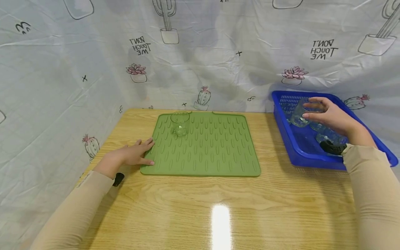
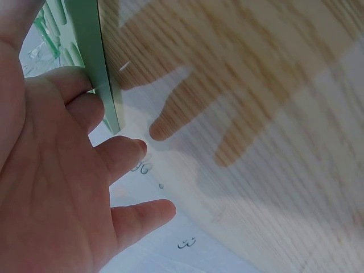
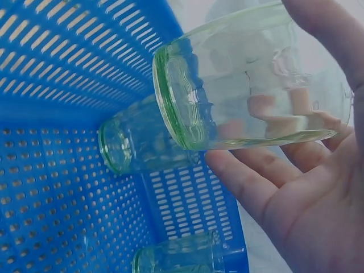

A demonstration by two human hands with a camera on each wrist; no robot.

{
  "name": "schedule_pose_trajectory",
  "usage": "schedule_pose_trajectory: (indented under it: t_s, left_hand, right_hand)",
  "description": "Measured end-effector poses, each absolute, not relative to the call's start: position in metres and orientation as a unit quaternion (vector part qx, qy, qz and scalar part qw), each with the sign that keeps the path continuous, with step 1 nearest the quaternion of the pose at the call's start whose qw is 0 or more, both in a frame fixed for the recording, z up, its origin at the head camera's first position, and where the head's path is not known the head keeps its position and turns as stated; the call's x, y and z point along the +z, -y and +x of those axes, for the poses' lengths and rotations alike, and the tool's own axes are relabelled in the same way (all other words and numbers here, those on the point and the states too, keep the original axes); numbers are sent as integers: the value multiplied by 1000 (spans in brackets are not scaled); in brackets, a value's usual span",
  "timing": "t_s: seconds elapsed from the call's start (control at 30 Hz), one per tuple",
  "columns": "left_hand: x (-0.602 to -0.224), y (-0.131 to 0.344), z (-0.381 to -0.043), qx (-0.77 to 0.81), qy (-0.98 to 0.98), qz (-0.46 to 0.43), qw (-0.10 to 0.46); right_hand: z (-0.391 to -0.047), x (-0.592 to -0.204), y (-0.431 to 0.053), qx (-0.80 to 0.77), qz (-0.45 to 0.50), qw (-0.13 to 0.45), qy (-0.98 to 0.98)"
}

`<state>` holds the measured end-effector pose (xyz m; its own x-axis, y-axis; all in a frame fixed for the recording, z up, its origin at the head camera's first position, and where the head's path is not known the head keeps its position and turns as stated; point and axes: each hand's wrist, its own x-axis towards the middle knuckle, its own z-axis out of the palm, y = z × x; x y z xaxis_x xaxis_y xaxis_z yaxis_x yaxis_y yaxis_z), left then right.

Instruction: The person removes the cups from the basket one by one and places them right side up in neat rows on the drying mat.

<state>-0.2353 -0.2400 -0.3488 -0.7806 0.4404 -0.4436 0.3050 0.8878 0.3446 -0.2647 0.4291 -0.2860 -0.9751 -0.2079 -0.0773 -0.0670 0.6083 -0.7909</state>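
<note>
The left hand (image 1: 134, 155) rests with fingertips on the left edge of a green mat (image 1: 215, 152); 1 clear glass cup (image 1: 180, 122) stands near the mat's far left corner; the right hand (image 1: 331, 116) grips a tilted glass (image 1: 298, 116) at a blue basket (image 1: 300, 159), where more glasses (image 1: 325, 137) lie; mat and basket sit on a wooden table (image 1: 175, 208); behind hangs a pale sheet (image 1: 234, 76) printed with cacti (image 1: 203, 99) and mirrored lettering (image 1: 323, 49).

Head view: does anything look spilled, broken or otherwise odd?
The lettering on the backdrop looks odd: it reads mirrored. Otherwise, no spill or breakage shows; the green mat lies flat, one glass standing on it.
</note>
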Motion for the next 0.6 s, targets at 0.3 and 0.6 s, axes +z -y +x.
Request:
schedule_pose_trajectory:
  t_s: [0.3, 0.6]
  left_hand:
    - [-351, 244, -238, 135, -934, 197, 265]
    - [-350, 242, -237, 134, -933, 197, 268]
  right_hand:
    - [-264, -284, -419, -446, -83, 38, -890]
    - [-263, -281, -412, -464, -100, 16, -880]
